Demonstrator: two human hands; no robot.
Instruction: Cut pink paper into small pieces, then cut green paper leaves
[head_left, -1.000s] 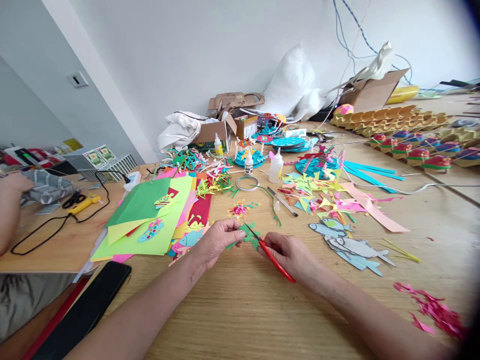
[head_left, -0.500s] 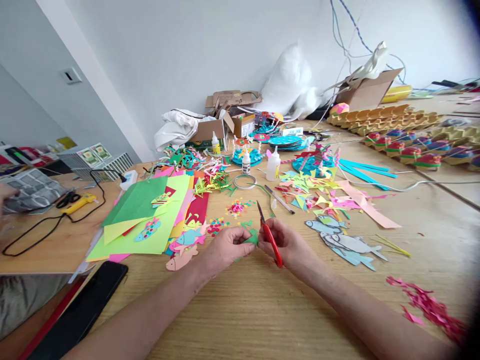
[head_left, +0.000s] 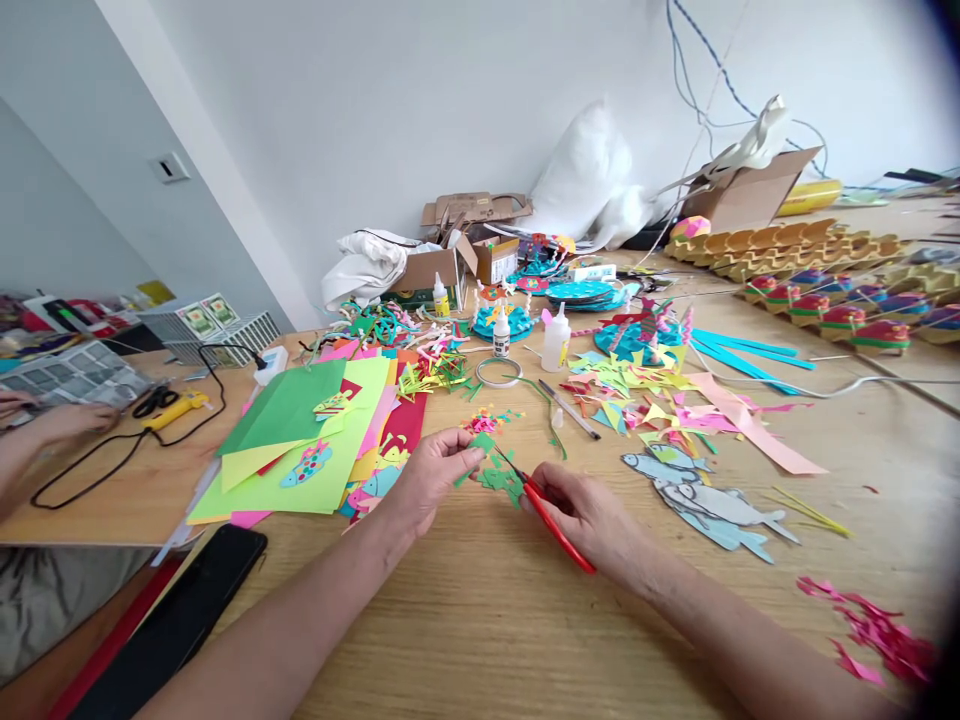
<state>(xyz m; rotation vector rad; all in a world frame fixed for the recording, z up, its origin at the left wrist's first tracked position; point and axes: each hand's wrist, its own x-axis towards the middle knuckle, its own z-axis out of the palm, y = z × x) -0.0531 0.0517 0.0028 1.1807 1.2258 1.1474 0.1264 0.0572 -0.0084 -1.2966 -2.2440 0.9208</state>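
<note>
My left hand (head_left: 442, 468) pinches a small piece of green paper (head_left: 480, 443) between thumb and fingers. Red-handled scissors (head_left: 553, 528) are gripped in my right hand (head_left: 581, 505), their blades pointing up and left toward the green paper. Below the blades, green paper scraps (head_left: 501, 478) lie on the table. A heap of small pink and coloured confetti bits (head_left: 486, 422) sits just beyond my left fingers. Paper fish cut-outs (head_left: 386, 480) are partly hidden behind my left hand and wrist. Grey and blue paper fish (head_left: 712, 505) rest to the right of my right hand.
Stacked coloured paper (head_left: 285, 415) and a black phone (head_left: 187, 610) are at left. Beyond my hands stand glue bottles (head_left: 555, 345), a tape roll (head_left: 499, 373) and a paintbrush (head_left: 574, 412). Pink scraps (head_left: 885, 635) lie at right. Another person's hand (head_left: 82, 420) is at far left.
The scissors have tilted, their tip swinging from upright down to the left. My left hand has lifted the green paper slightly away. Another person's hands have come into view at far left.
</note>
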